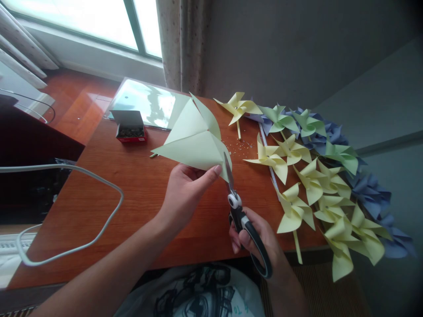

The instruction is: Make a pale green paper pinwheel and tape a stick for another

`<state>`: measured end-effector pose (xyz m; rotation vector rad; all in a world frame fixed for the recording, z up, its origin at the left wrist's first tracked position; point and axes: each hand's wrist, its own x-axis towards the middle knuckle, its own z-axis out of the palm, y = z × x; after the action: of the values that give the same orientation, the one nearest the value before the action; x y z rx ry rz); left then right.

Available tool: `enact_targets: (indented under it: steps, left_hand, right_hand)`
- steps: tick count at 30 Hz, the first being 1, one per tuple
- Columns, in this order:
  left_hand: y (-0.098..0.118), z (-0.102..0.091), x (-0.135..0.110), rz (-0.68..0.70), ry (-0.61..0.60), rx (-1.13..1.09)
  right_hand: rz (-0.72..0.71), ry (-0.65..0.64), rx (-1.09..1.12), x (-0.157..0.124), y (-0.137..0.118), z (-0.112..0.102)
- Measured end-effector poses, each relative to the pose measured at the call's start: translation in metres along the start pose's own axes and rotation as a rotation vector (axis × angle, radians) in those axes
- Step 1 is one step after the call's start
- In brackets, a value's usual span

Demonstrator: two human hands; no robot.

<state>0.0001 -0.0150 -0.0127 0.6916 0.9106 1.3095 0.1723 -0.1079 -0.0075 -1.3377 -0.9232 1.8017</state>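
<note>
Your left hand [185,189] is clamped on the folded pale green paper [194,143], thumb on top at its near edge, holding it above the middle of the table [139,224]. Your right hand [261,233] is closed around the handles of the scissors [238,213], and 1 blade lies across the paper's right corner; you cannot tell from here how far the blades are parted.

On your right, room is tight: yellow pinwheels [294,209] sit near your right hand, and the closest of them reach past the near table edge. Behind them bunch 3 green pinwheels [341,156] and several purple pinwheels [372,193].

Wider wood shows on your left, between your forearm and the white cable [120,198] that loops over the left edge. Beyond the paper, a small red box [131,135] stands open just beside a clear plastic sleeve [152,103] near the far edge.
</note>
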Motion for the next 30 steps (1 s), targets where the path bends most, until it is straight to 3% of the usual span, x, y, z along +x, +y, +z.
enact_targets:
  steps: [30]
  left_hand:
    - [0.0045,0.0012,-0.0009,-0.071,0.016,-0.071]
  right_hand:
    - [0.020,0.029,-0.019,-0.0005,0.0001,-0.0022]
